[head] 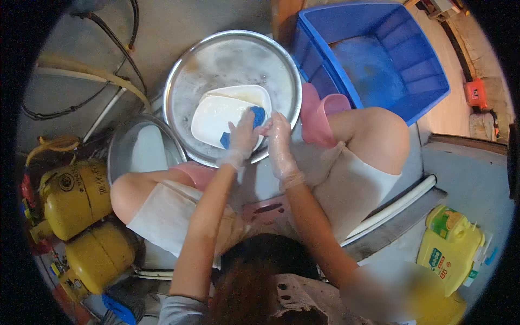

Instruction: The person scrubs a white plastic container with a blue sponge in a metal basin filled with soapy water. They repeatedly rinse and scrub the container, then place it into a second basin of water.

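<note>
A wide round metal basin (191,69) with cloudy water and suds on its floor is in front of me. In it a white oblong dish (215,118) lies tilted over a second white dish (260,92), whose far rim shows behind it. My left hand (242,136), in a clear disposable glove, presses a blue scrubbing cloth (258,117) against the upper dish; a corner of the cloth shows on the hand's other side. My right hand (280,136), also gloved and wet, grips the dish's right edge, its fingertips partly blurred.
Beside the basin on the left is a smaller metal bowl (122,142) holding a white piece (150,150). A large blue plastic bin (365,69) stands at right, near a pink boot (315,118). Yellow tanks (77,199), hoses (109,32) and a yellow jug (451,252) flank me.
</note>
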The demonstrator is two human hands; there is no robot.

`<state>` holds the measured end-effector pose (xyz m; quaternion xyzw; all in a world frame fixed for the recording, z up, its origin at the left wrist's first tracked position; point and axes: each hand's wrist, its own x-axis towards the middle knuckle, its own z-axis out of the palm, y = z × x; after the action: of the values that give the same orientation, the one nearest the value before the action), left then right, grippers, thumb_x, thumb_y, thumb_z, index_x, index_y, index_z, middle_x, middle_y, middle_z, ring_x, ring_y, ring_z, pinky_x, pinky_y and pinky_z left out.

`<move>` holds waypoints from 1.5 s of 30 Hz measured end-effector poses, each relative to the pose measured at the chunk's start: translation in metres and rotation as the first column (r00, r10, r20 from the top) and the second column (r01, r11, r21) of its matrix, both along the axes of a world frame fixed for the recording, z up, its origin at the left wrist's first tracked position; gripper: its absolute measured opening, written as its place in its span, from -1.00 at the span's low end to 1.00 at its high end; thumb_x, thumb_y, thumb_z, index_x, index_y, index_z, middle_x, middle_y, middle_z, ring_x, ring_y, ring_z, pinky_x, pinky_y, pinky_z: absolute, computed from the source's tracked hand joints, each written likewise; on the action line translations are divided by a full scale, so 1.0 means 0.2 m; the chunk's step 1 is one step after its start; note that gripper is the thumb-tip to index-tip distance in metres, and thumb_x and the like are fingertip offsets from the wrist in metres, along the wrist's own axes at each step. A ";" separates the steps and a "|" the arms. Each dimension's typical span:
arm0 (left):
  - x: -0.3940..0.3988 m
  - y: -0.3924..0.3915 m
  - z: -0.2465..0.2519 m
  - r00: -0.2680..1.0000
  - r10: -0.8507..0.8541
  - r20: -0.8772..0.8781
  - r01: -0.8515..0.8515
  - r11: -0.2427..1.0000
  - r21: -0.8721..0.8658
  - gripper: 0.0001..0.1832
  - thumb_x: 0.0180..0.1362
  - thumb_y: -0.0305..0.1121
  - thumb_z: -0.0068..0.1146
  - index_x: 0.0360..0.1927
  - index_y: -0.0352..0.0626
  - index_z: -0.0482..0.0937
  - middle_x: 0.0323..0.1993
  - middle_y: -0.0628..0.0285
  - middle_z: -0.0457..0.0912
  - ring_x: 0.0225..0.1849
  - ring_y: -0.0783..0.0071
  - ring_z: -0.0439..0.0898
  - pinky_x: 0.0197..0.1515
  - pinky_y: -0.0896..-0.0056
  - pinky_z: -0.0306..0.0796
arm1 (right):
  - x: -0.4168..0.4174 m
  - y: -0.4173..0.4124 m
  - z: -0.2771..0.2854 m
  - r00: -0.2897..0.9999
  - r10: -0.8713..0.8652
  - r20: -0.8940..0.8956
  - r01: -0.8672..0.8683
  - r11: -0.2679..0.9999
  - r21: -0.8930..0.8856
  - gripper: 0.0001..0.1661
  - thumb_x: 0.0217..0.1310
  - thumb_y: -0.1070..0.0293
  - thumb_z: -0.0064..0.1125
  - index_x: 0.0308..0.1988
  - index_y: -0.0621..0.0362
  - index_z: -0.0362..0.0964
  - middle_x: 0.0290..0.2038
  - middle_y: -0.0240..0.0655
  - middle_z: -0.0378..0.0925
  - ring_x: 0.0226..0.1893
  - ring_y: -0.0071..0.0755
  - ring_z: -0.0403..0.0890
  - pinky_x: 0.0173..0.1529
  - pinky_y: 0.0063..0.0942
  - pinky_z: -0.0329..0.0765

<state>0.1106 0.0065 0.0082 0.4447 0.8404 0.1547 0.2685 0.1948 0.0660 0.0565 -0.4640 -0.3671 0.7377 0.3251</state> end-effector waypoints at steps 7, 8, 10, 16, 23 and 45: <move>-0.01 0.01 -0.03 0.999 0.040 -0.021 -0.039 0.997 0.068 -0.41 0.16 -0.20 -0.07 0.24 -0.18 0.14 0.32 0.11 0.09 0.34 0.22 0.08 0.25 -0.31 -0.18 | 0.02 -0.02 -0.28 0.845 0.115 0.523 -0.229 0.961 0.158 -0.64 0.04 0.30 -0.04 -0.27 0.42 0.37 -0.35 0.10 0.48 -0.31 0.00 0.50 -0.14 -0.24 0.39; 0.00 -0.02 -0.04 0.999 0.047 -0.015 -0.046 0.996 0.076 -0.41 0.16 -0.20 -0.08 0.24 -0.18 0.13 0.32 0.10 0.10 0.34 0.21 0.08 0.26 -0.30 -0.18 | 0.02 -0.03 -0.26 0.869 0.168 0.466 -0.232 0.969 0.082 -0.62 0.02 0.31 -0.05 -0.24 0.43 0.37 -0.34 0.12 0.49 -0.31 0.01 0.51 -0.14 -0.24 0.39; 0.05 0.01 -0.01 0.999 0.017 0.029 -0.020 0.993 0.114 -0.42 0.17 -0.19 -0.09 0.23 -0.18 0.15 0.32 0.08 0.11 0.34 0.19 0.09 0.26 -0.29 -0.19 | 0.02 -0.02 -0.41 0.893 0.099 0.440 -0.138 0.989 0.056 -0.62 -0.01 0.33 -0.06 -0.23 0.43 0.37 -0.36 0.09 0.50 -0.33 -0.04 0.51 -0.16 -0.26 0.40; 0.07 0.02 0.05 1.000 -0.007 0.008 0.005 0.984 0.179 -0.44 0.18 -0.12 -0.13 0.22 -0.14 0.20 0.29 0.06 0.15 0.31 0.14 0.14 0.26 -0.24 -0.16 | 0.08 0.02 -0.45 0.983 0.171 0.061 -0.150 0.954 -0.260 -0.62 0.09 0.24 -0.11 -0.15 0.21 0.43 -0.18 -0.24 0.48 -0.14 -0.29 0.45 0.01 -0.34 0.36; 0.06 0.06 0.19 0.993 0.061 0.101 -0.078 0.981 0.176 -0.37 0.20 -0.01 -0.16 0.25 -0.18 0.15 0.31 0.06 0.11 0.32 0.09 0.10 0.27 -0.17 -0.10 | 0.00 -0.01 -0.18 0.990 0.042 -0.132 -0.073 0.968 -0.241 -0.37 0.24 0.05 -0.20 0.13 0.30 0.21 0.06 -0.22 0.32 0.07 -0.36 0.30 0.18 -0.44 0.17; -0.43 -0.09 -0.25 0.962 0.272 0.001 -0.268 0.947 0.175 -0.32 0.21 0.08 -0.24 0.26 -0.19 0.14 0.33 -0.02 0.02 0.32 0.07 0.08 0.30 -0.11 -0.19 | -0.03 -0.01 0.07 0.995 0.021 -0.095 -0.028 0.997 -0.071 -0.63 0.08 0.24 0.06 -0.18 0.30 0.44 -0.33 -0.37 0.50 -0.37 -0.54 0.47 -0.24 -0.56 0.41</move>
<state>0.0247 -0.0107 -0.0414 0.3491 0.8795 0.2576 0.1954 0.1881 0.0648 0.0704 -0.4356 -0.3301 0.7754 0.3162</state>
